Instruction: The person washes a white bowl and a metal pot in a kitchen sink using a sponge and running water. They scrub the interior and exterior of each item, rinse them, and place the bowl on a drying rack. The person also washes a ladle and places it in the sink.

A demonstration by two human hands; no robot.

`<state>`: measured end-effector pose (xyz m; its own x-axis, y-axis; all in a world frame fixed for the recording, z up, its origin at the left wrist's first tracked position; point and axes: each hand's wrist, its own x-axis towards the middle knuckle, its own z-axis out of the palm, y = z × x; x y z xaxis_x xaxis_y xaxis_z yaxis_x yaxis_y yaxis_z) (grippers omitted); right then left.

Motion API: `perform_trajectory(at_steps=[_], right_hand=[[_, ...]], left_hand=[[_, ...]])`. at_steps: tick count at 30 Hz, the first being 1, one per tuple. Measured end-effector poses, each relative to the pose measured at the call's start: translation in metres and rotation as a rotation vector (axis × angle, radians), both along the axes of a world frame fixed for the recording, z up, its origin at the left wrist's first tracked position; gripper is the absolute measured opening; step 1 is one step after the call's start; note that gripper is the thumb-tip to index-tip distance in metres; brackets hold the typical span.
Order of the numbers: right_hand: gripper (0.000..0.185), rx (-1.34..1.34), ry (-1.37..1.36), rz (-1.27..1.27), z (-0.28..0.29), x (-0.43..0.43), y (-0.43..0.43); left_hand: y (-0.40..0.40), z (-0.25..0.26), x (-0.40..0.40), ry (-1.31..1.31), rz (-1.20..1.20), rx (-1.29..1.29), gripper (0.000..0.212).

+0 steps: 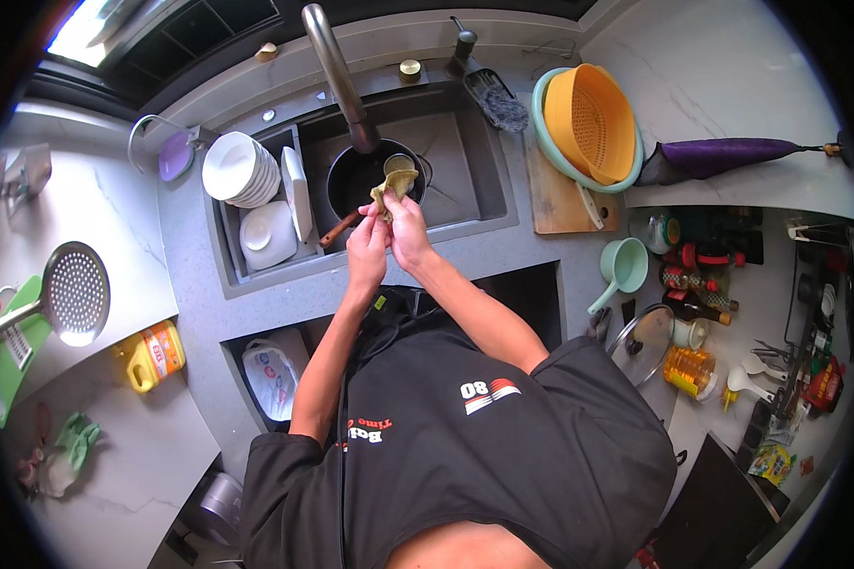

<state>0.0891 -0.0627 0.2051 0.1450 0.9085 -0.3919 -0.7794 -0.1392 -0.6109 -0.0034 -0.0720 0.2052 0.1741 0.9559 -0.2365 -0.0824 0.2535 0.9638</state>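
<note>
Both my hands meet over the sink, gripping a crumpled yellowish cloth (397,182) between them. My left hand (368,245) pinches its lower end, and my right hand (408,231) holds it from the right side. Beneath them a dark pot (341,178) stands in the grey sink (466,171), its wooden handle (338,229) pointing towards me. A small round vessel (398,163) shows inside the pot, partly covered by the cloth. Directly above the pot hangs the spout of the metal faucet (363,131).
Stacked white bowls (238,169) and an upturned white bowl (267,235) fill the sink's left side. Rightward are an orange colander (587,124) in a pale green basin (541,96), a cutting board (559,206), a knife (589,205) and a green ladle (623,264). A skimmer (77,293) lies left.
</note>
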Motion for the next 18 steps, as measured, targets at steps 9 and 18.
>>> perform_trajectory(at_steps=[9, 18], right_hand=[[0.027, -0.094, -0.466, 0.477, -0.029, 0.073, 0.004], [0.029, -0.204, -0.596, 0.902, -0.012, 0.087, 0.023]], left_hand=[[0.031, -0.028, -0.032, -0.007, -0.429, -0.452, 0.054], [0.089, -0.056, -0.010, 0.094, -0.239, -0.139, 0.027]])
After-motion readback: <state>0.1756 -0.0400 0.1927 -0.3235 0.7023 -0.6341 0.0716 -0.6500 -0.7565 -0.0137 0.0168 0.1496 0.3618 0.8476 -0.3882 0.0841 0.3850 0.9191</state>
